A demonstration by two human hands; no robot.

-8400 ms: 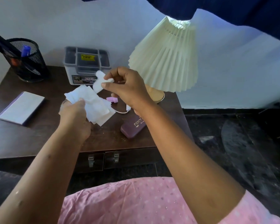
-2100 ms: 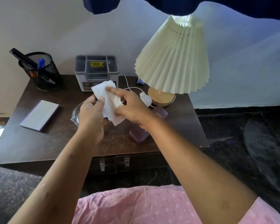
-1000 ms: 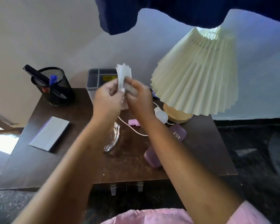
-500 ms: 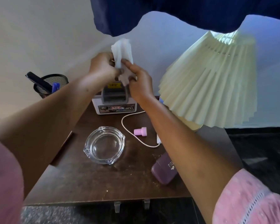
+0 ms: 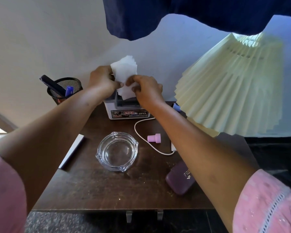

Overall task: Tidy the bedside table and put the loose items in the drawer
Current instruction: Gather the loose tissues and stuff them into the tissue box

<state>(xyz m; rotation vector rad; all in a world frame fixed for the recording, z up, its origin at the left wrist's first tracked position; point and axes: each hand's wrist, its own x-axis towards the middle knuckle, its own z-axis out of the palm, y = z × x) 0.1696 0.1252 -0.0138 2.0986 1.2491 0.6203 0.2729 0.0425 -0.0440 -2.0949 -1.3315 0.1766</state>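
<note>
Both hands hold a bundle of white tissues (image 5: 125, 71) upright over the grey-lidded white box (image 5: 126, 111) at the back of the dark wooden bedside table (image 5: 97, 187). My left hand (image 5: 101, 79) pinches the bundle's left side, my right hand (image 5: 146, 89) its lower right. The tissues' bottom edge touches or dips into the box top. Loose on the table lie a glass ashtray (image 5: 117, 151), a small pink cap (image 5: 154, 137), a purple case (image 5: 181, 179) and a white notepad (image 5: 72, 151), mostly hidden by my left arm.
A pleated cream lamp shade (image 5: 232, 91) overhangs the right side, its white cord (image 5: 141, 142) looping across the table. A black mesh pen holder (image 5: 64, 90) stands back left. Two drawer handles (image 5: 143, 216) show under the front edge. Dark blue cloth (image 5: 175, 12) hangs above.
Over the last seconds the tissues were gathered from the table into a bundle and lifted; in the last half second both hands lowered it onto the box top.
</note>
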